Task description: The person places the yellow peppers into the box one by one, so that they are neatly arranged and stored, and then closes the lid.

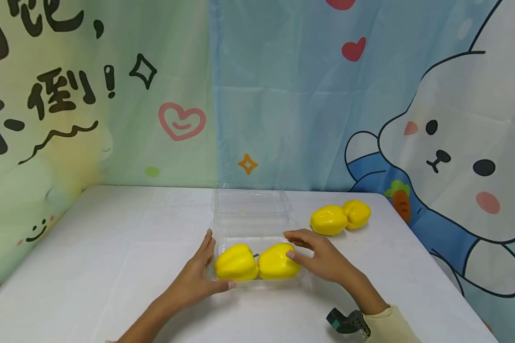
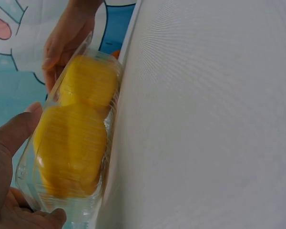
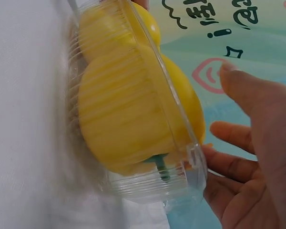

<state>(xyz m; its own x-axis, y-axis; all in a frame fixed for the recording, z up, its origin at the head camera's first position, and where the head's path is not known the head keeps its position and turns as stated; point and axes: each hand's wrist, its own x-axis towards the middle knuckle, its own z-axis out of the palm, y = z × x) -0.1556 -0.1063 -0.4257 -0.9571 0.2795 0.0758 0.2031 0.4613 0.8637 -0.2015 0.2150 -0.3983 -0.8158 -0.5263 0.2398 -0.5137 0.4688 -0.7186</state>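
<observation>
Two yellow bell peppers, the left one and the right one, lie side by side in a clear plastic clamshell box. My left hand holds the box's near left corner, its thumb along the front edge and its fingers along the left side. Over the right side is my right hand, its thumb near the right pepper and its fingers at the rim. In the right wrist view, a green stem shows on the nearer pepper, and the fingers touch the box's corner.
The box's lid stands open toward the back. Two more yellow peppers, one beside the other, lie on the white table at the back right. A printed curtain hangs behind the table.
</observation>
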